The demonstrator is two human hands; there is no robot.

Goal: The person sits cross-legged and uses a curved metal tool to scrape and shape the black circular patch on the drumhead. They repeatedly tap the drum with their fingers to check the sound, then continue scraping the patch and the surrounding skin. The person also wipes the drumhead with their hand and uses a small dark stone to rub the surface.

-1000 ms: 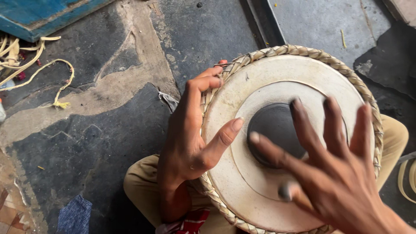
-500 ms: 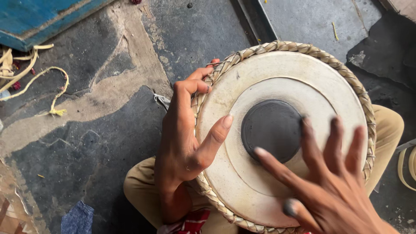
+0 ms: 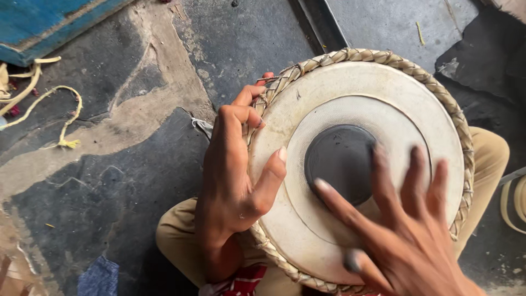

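A round hand drum [image 3: 334, 93] with a pale skin, a black centre patch [image 3: 339, 161] and a braided rim [image 3: 383, 57] rests on my lap. My left hand [image 3: 233, 175] grips the drum's left rim, fingers curled over the braid and the thumb lying on the skin. My right hand [image 3: 400, 230] is spread over the lower right of the skin, fingers apart and blurred, their tips near the black patch. It holds nothing.
Below the drum are my knees in tan trousers [image 3: 175, 241]. The floor is dark cracked stone [image 3: 109, 181]. Yellowish cord scraps [image 3: 60, 123] lie at the left, a blue board [image 3: 49, 27] at the top left, coiled strap [image 3: 515, 203] at the right edge.
My left fingers have curled tighter over the rim. My right hand has slid down and right, off the black patch. The drum has shifted slightly in view.
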